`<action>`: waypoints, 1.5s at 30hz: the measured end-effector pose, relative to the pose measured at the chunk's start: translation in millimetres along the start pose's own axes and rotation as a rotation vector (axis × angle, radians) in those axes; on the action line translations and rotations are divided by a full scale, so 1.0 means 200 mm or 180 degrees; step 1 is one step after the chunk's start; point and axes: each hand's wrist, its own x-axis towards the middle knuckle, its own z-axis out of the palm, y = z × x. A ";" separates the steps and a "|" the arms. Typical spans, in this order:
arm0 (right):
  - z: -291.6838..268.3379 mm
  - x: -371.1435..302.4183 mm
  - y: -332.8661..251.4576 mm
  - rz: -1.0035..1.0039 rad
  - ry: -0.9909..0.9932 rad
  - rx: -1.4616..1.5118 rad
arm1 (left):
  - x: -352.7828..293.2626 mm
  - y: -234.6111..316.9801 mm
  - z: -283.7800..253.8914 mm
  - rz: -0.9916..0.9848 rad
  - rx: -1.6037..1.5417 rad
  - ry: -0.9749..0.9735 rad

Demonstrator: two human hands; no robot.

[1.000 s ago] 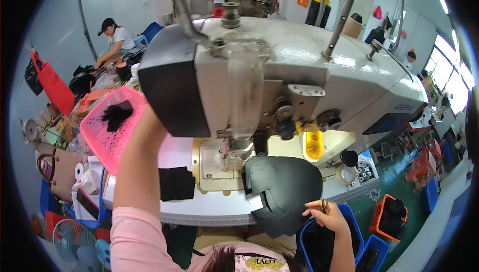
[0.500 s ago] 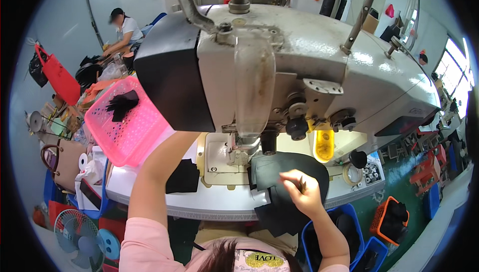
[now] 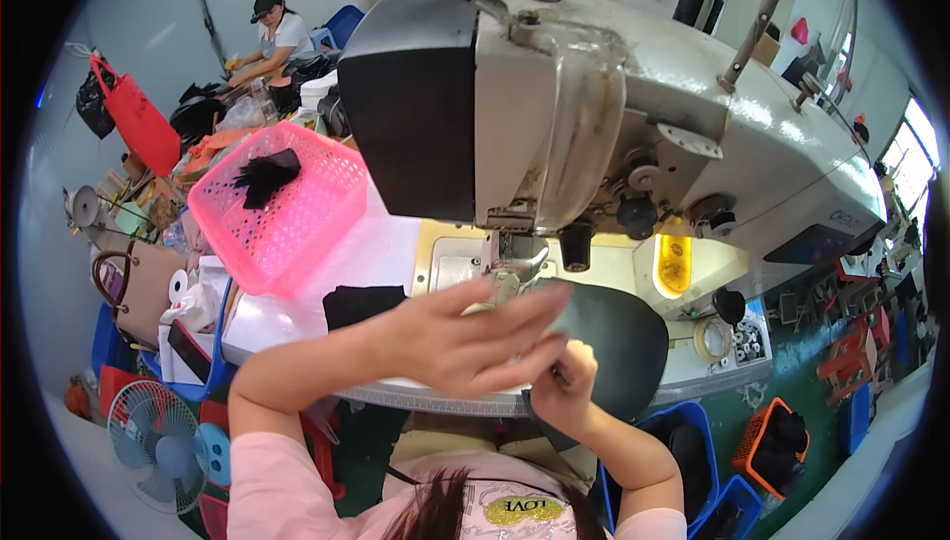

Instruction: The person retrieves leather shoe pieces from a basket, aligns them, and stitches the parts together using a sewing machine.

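Note:
In front of the sewing machine, my left hand reaches across the table's front edge with its fingers stretched out, nothing visibly held. My right hand is closed just beside the left fingertips, around a small dark tool mostly hidden by the fingers. Behind both hands a dark rounded fabric panel lies on the machine bed, right of the needle area. Part of it hangs over the edge under my right hand. A black fabric piece rests on the table beyond my left forearm.
A pink basket with dark pieces inside stands on the left of the table. Blue bins and an orange basket sit at the lower right. A fan stands lower left. Another person works far left.
My left hand has come out from behind the machine head to the front, towards my right hand. My right hand has moved slightly left and down. The view has shifted.

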 end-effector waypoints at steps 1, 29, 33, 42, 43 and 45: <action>-0.02 -0.01 -0.02 0.0483 -0.0184 0.0028 | 0.01 -0.02 0.01 0.0144 0.0134 -0.0317; -0.07 0.14 0.04 0.0256 -0.1592 -0.2166 | -0.25 0.10 0.02 -0.1488 -0.0907 -0.0645; -0.10 0.13 0.07 0.0528 -0.1631 -0.1936 | -0.18 0.04 -0.05 -0.1450 -0.0456 -0.0499; -0.13 0.09 0.10 0.0722 -0.1262 -0.1638 | -0.05 -0.06 -0.03 -0.1128 0.0733 -0.0198; -0.13 0.08 0.11 0.0669 -0.1236 -0.1645 | -0.06 -0.07 -0.01 -0.1088 0.0785 -0.0167; -0.13 0.08 0.12 0.0672 -0.1247 -0.1648 | -0.08 -0.07 0.01 -0.1066 0.0847 -0.0144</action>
